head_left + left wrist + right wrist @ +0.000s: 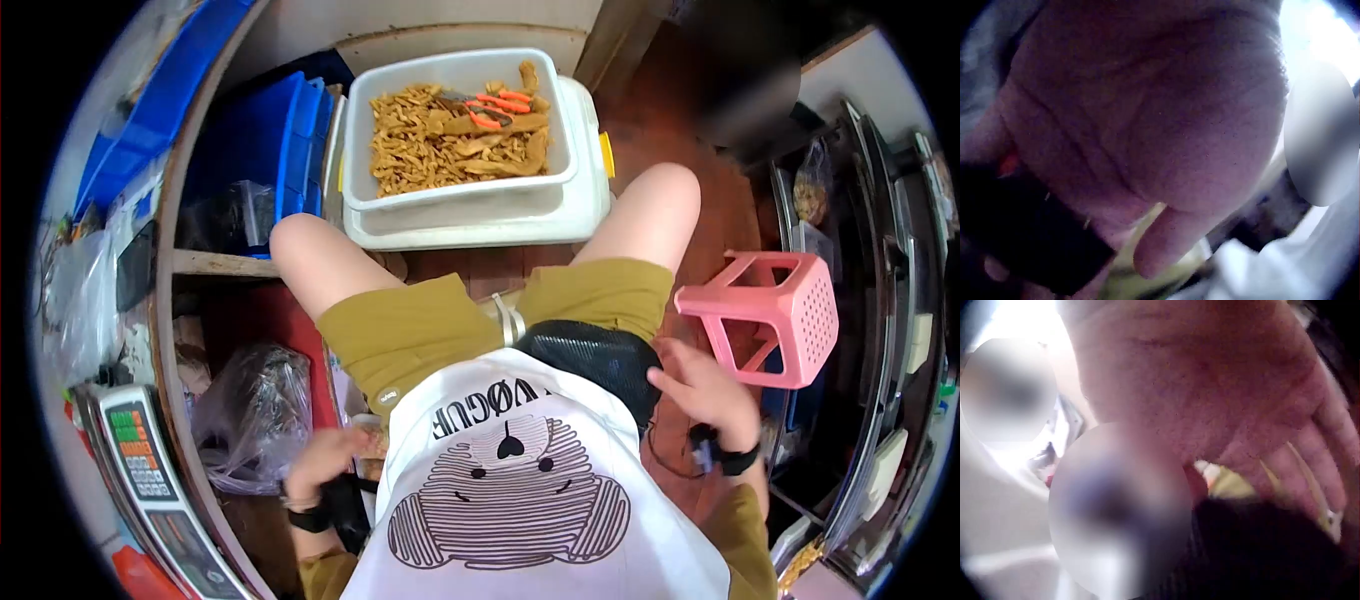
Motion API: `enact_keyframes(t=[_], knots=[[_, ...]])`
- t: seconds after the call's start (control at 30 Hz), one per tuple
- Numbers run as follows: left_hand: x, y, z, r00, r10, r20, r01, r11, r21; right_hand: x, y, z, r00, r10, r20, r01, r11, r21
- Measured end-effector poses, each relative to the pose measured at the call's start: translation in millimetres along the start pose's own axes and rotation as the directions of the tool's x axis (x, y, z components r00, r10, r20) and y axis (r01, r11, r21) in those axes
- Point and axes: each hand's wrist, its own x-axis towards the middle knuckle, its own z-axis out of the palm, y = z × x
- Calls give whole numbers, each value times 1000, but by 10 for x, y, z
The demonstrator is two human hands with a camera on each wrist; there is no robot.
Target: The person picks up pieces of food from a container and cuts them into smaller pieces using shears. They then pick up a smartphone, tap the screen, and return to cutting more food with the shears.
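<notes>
1. Both our left hand and right hand gripped nothing visible, fingers loosely parted.
2. Our orange-handled pliers lay on brown pieces, toward the tub's far right corner.
3. We seemed paused; using them called for reaching forward.

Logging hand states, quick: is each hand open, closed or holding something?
Left hand: open, fingers extended; nothing clearly held.
Right hand: open, at the edge of the black mesh item; no clear grip on it.

right hand: beside black mesh item | orange-handled tools: in white tub
</notes>
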Motion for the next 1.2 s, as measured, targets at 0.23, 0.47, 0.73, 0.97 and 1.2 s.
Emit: enact_keyframes(t=[0.23, 0.47, 0.73, 0.97, 1.2], knots=[[-1010, 2288, -1312, 427, 859, -283, -732, 512, 449, 244, -929, -1956, 869, -361, -338, 357, 931, -76], [858, 3514, -2147, 395, 698, -597, -652, 671, 352, 2196, -1647, -2732, 706, -451, -545, 687, 622, 375], [2814, 2653, -1685, 642, 508, -574, -403, 861, 312, 4478, -926, -443, 819, -317, -479, 273, 948, -162], [3181, 2445, -1736, 666, 490, -562, -439, 867, 236, 4601, -1008, -364, 806, -312, -503, 146, 928, -342], [3221, 2422, -1926, 596, 449, -666, -327, 893, 310, 4316, -1309, -346, 795, -356, -491, 160, 904, -397]])
